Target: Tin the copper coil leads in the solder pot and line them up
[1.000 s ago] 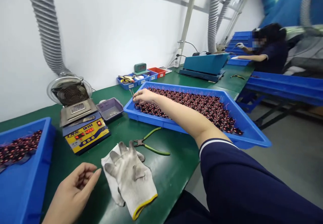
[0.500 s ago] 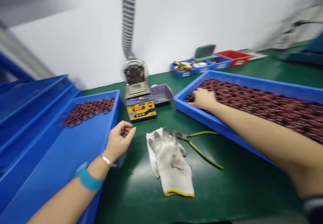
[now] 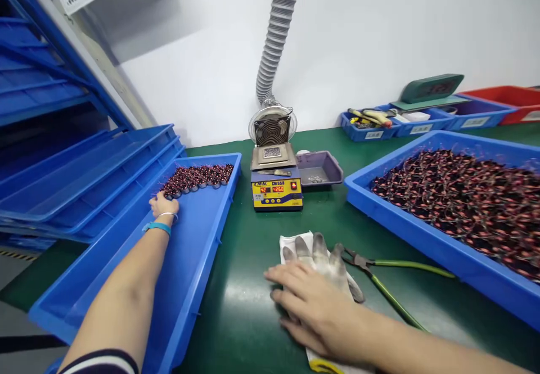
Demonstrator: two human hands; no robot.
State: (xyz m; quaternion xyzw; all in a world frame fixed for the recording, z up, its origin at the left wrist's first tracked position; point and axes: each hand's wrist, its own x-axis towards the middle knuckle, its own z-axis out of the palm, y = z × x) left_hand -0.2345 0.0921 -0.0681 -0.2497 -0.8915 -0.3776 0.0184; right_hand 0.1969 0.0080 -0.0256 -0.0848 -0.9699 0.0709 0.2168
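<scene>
My left hand (image 3: 163, 205) is in the left blue tray (image 3: 192, 239), its fingers closed at the near left end of the rows of small dark parts with reddish wires (image 3: 198, 177). Whatever those fingers pinch is too small to make out. Over the white gloves (image 3: 333, 267) on the green table, my right hand (image 3: 310, 306) has its fingers spread and holds nothing. Green-handled pliers (image 3: 392, 292) lie just right of the gloves. The right blue tray (image 3: 358, 185) holds a dense mass of the same wired parts.
A yellow and blue heating unit (image 3: 277, 188) stands at the back centre under a grey hose (image 3: 278, 36). A purple bin (image 3: 333, 174) adjoins it. Small blue bins (image 3: 371, 133) and a red bin (image 3: 502, 95) line the wall. Stacked blue trays (image 3: 97, 177) stand at the left.
My left hand has moved left and forward to the parts in the left tray. My right hand has left the right tray and come over the gloves. The view has turned left.
</scene>
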